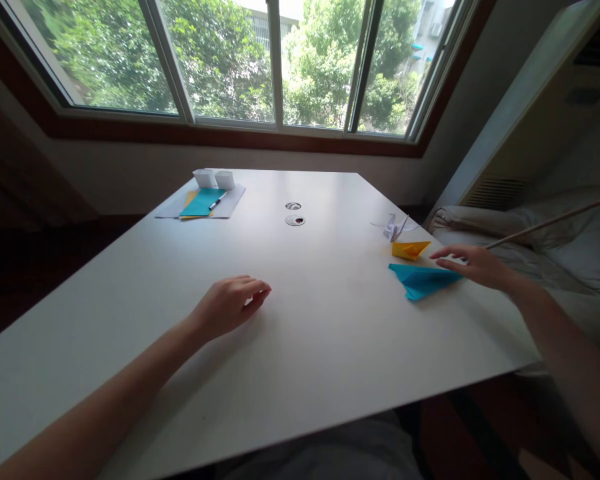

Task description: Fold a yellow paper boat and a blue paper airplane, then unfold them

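My left hand (233, 303) rests on the white table with its fingers loosely curled and the thumb close to the fingertips; nothing shows in it. On the right, my right hand (475, 265) is at the tail end of a blue paper airplane (423, 280), fingers stretched out and a little apart. Whether it touches the paper I cannot tell. Just beyond the airplane sits a yellow folded paper boat (410, 251). Behind that stands a white paper crane (393, 228) with thin pointed ends.
At the table's far left lie blue sheets (203, 201) over yellow and white paper, with a pen (218, 201) on top. Two small white paper boxes (225, 180) stand behind them. Round cable holes (295, 221) sit mid-table. Beyond the right edge is a cushioned seat with a stick (550, 223).
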`<act>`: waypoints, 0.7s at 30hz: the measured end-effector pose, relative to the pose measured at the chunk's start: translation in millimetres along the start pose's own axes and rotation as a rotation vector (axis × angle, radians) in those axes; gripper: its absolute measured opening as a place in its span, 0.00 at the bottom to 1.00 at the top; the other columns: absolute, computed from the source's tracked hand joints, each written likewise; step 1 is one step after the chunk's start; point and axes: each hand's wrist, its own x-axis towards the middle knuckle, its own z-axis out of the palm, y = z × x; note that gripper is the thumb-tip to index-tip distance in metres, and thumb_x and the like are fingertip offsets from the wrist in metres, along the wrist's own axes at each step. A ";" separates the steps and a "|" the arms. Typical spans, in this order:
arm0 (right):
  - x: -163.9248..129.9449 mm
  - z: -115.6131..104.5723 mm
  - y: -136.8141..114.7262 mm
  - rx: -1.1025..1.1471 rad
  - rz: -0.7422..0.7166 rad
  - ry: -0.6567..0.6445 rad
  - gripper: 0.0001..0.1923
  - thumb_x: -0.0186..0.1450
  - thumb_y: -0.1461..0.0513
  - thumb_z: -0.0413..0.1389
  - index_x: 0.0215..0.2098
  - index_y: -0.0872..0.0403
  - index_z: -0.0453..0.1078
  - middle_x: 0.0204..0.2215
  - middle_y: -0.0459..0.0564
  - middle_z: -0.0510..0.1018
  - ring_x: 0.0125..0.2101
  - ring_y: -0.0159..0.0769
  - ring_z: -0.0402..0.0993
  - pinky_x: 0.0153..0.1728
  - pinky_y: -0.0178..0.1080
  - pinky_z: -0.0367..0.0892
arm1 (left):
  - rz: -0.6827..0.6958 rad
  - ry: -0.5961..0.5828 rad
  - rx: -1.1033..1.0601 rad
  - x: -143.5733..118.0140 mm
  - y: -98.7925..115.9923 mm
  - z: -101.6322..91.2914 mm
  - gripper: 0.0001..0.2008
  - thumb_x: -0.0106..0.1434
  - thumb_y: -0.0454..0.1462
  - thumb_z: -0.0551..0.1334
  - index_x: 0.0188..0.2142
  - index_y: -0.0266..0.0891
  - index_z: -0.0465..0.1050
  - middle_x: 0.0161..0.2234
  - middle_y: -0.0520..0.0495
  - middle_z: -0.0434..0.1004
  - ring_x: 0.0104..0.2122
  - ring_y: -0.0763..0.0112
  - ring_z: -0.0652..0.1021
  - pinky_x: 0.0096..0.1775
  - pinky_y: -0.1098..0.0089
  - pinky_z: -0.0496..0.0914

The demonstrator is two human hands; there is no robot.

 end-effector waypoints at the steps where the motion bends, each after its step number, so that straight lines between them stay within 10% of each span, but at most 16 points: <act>1: 2.8 -1.0 -8.4 0.006 -0.016 0.016 0.18 0.60 0.50 0.51 0.40 0.51 0.72 0.40 0.52 0.77 0.39 0.44 0.72 0.40 0.45 0.66 | -0.002 -0.007 0.002 0.3 0.0 -0.2 0.10 0.62 0.36 0.52 0.34 0.40 0.73 0.27 0.49 0.75 0.26 0.73 0.74 0.30 0.74 0.66; 15: 60.4 46.1 -171.6 -0.037 -0.262 0.093 0.21 0.62 0.54 0.49 0.50 0.54 0.65 0.48 0.52 0.72 0.49 0.42 0.65 0.50 0.44 0.60 | -0.524 -0.502 0.271 51.1 29.4 -52.1 0.19 0.59 0.48 0.51 0.43 0.43 0.71 0.42 0.44 0.75 0.43 0.57 0.72 0.35 0.65 0.67; 21: 78.0 88.1 -220.1 -0.070 -0.067 -0.090 0.30 0.66 0.51 0.38 0.63 0.54 0.45 0.63 0.52 0.50 0.60 0.44 0.47 0.57 0.49 0.48 | -0.702 -0.242 0.359 75.9 50.2 -20.8 0.31 0.64 0.50 0.38 0.58 0.35 0.56 0.59 0.37 0.56 0.57 0.52 0.59 0.51 0.51 0.59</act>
